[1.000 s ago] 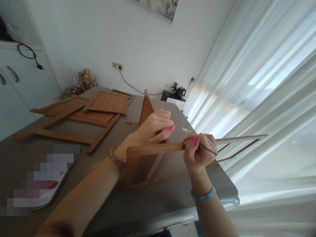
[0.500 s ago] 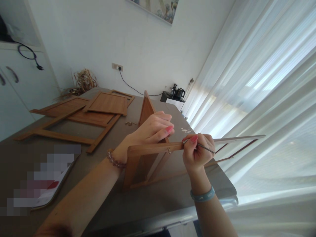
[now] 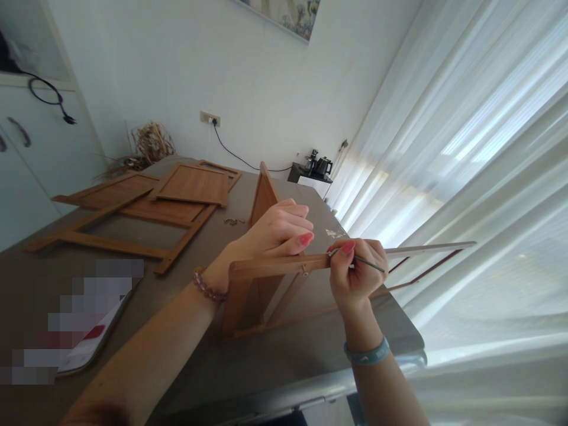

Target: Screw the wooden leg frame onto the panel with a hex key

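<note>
A wooden frame [image 3: 266, 269] stands upright on the grey table [image 3: 275, 361], joined to an upright wooden panel [image 3: 262, 195] behind it. My left hand [image 3: 279, 231] rests over the top of that panel, fingers curled on it, a bead bracelet at the wrist. My right hand [image 3: 357, 275] is closed on a thin metal hex key [image 3: 366, 263] whose tip meets the frame's top rail. A small screw head [image 3: 304, 273] shows on the rail just left of that hand.
Flat wooden panels and a frame [image 3: 146, 207] lie at the table's far left, with several small screws [image 3: 234, 221] beside them. A booklet [image 3: 84, 343] lies at the near left. Dry straw [image 3: 148, 145], a wall socket, a kettle stand [image 3: 317, 168] and white curtains surround the table.
Almost nothing differs; my right hand and the hex key have shifted very slightly on the rail, and my left hand stays on the panel.
</note>
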Demonstrator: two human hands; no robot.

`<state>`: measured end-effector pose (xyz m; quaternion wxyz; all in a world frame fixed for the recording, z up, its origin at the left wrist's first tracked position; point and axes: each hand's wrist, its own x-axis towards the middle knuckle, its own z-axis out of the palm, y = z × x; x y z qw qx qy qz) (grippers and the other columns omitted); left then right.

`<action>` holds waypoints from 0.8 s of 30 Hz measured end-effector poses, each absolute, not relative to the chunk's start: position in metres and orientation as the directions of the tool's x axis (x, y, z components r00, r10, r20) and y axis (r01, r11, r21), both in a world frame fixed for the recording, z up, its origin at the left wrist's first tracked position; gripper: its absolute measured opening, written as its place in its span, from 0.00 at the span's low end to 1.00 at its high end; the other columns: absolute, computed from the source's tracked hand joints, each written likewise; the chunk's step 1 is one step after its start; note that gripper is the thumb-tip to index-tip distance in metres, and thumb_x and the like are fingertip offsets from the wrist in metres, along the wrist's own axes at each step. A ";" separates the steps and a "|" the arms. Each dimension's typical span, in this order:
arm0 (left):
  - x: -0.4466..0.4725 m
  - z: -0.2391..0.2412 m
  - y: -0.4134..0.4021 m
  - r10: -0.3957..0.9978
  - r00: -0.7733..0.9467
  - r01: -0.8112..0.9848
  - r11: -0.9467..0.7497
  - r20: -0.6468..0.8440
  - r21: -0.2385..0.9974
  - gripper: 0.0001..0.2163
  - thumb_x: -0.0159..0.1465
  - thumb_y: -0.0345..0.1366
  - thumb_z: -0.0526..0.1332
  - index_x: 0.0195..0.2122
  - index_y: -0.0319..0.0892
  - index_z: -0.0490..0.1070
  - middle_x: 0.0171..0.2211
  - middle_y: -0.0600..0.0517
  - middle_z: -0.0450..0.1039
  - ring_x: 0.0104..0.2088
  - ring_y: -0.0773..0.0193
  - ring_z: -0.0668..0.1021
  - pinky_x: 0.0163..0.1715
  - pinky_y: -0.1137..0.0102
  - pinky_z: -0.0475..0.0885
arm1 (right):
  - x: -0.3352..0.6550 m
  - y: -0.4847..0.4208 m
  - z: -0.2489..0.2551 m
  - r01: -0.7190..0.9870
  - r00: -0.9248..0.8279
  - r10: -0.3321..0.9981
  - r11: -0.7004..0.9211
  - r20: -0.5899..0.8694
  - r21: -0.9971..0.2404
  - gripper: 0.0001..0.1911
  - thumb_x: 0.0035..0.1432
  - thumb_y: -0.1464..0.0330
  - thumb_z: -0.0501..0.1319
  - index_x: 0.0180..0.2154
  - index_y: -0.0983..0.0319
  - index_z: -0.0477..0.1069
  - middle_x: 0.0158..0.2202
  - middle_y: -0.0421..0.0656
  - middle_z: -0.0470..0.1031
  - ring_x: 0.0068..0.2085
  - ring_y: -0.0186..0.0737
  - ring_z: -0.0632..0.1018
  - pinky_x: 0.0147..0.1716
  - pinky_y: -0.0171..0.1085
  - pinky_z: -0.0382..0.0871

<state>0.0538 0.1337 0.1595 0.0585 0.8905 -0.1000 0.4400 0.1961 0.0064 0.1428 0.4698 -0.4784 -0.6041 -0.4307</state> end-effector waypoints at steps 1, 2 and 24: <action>0.054 0.160 0.134 -0.124 0.592 -0.226 -0.974 0.796 0.016 0.26 0.73 0.47 0.34 0.19 0.43 0.53 0.18 0.52 0.64 0.27 0.62 0.65 0.33 0.62 0.60 | 0.196 0.006 0.143 0.983 -0.104 0.178 0.165 0.979 0.075 0.14 0.62 0.74 0.55 0.24 0.59 0.66 0.20 0.35 0.72 0.21 0.30 0.68 0.30 0.35 0.62; 0.054 0.160 0.133 -0.121 0.591 -0.222 -0.975 0.797 0.017 0.27 0.72 0.47 0.35 0.19 0.43 0.53 0.18 0.51 0.64 0.27 0.62 0.66 0.33 0.62 0.61 | 0.196 0.006 0.144 0.984 -0.108 0.181 0.159 0.978 0.079 0.13 0.62 0.74 0.55 0.24 0.59 0.66 0.20 0.36 0.73 0.21 0.30 0.68 0.30 0.35 0.62; 0.042 0.161 0.101 0.008 0.420 -0.090 -0.995 0.907 0.051 0.25 0.73 0.43 0.38 0.19 0.45 0.58 0.20 0.51 0.68 0.31 0.60 0.73 0.37 0.60 0.72 | 0.182 0.004 0.146 0.979 -0.059 0.276 0.205 0.959 0.001 0.10 0.65 0.74 0.51 0.37 0.59 0.69 0.32 0.40 0.75 0.34 0.36 0.73 0.39 0.39 0.62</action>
